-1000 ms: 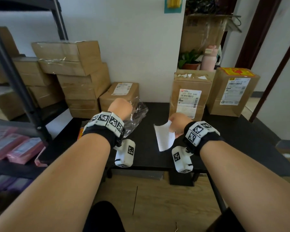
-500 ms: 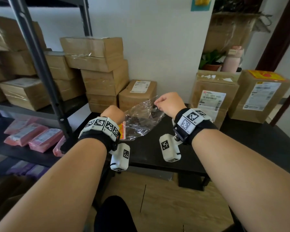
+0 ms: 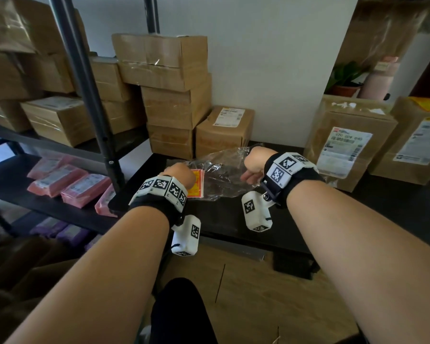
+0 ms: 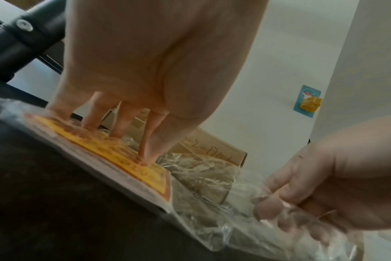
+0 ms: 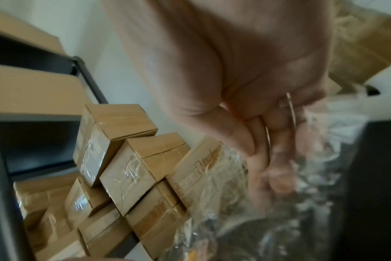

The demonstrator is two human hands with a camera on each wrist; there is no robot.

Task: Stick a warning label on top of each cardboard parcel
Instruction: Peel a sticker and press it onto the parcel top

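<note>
Pressing down with straight, slightly spread fingers [image 4: 121,121], the left hand [image 3: 181,176] pins the stack of warning labels [image 4: 114,155] to the desk [image 3: 221,217]. Right hand [image 3: 255,165] fingers [image 5: 277,155] pinch the clear plastic bag [image 3: 221,172] just beside. Cardboard parcels [image 3: 176,105] stand beyond the fingertips.

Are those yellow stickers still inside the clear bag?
Yes. The sticker stack lies inside the plastic bag; the left hand presses it through the film.

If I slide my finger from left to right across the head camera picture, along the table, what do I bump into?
Pink packets on the shelf → left hand → stack of yellow warning labels → clear plastic bag → right hand → parcel with a white shipping label.
</note>
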